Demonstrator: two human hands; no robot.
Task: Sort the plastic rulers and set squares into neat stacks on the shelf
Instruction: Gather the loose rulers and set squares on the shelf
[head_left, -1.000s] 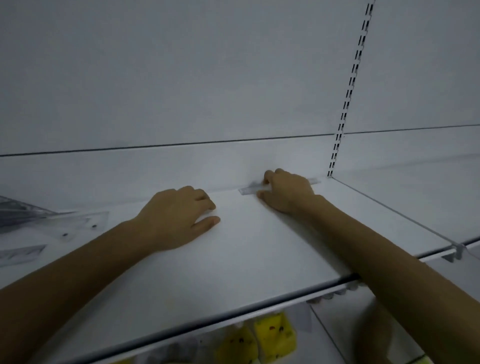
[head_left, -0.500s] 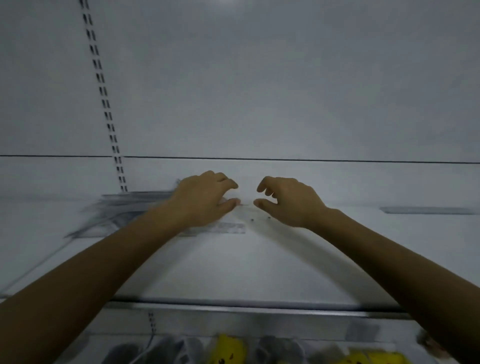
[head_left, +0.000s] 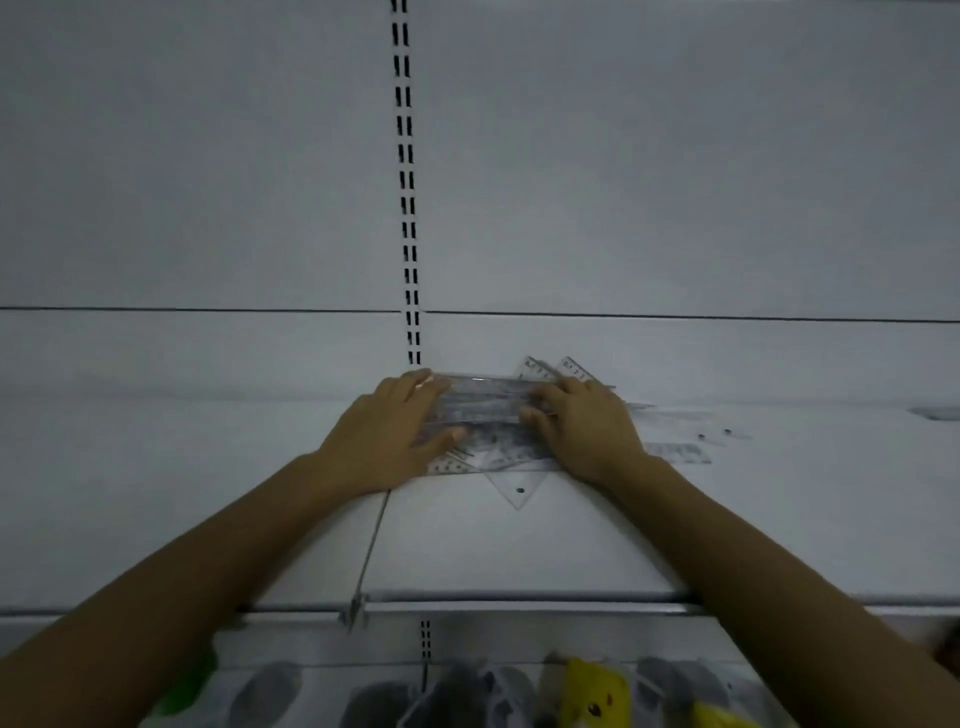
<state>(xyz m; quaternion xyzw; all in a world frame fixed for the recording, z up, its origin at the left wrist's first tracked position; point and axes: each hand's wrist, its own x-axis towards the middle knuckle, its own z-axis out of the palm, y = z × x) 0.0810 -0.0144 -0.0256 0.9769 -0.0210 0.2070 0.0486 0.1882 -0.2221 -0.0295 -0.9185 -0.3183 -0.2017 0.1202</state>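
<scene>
A bundle of clear plastic rulers (head_left: 485, 402) is held between both hands above the white shelf (head_left: 519, 551). My left hand (head_left: 387, 434) grips its left end, thumb underneath and fingers over the top. My right hand (head_left: 587, 426) grips the right end the same way. Under the bundle lies a loose pile of clear set squares (head_left: 514, 486), one corner pointing toward me. More set-square corners (head_left: 550, 369) stick up behind my right hand. Another clear ruler (head_left: 680, 452) lies flat to the right of my right wrist.
The white back wall has a slotted upright (head_left: 408, 208) just above my left hand. A seam between two shelf boards (head_left: 371, 551) runs toward the front edge. Below the shelf lip sit yellow and grey packaged goods (head_left: 587, 696). A faint ruler (head_left: 935, 413) lies far right.
The view has swung left along the shelf. Both hands came off the shelf, moved to the pile of rulers and set squares, and now hold a bundle of rulers between them.
</scene>
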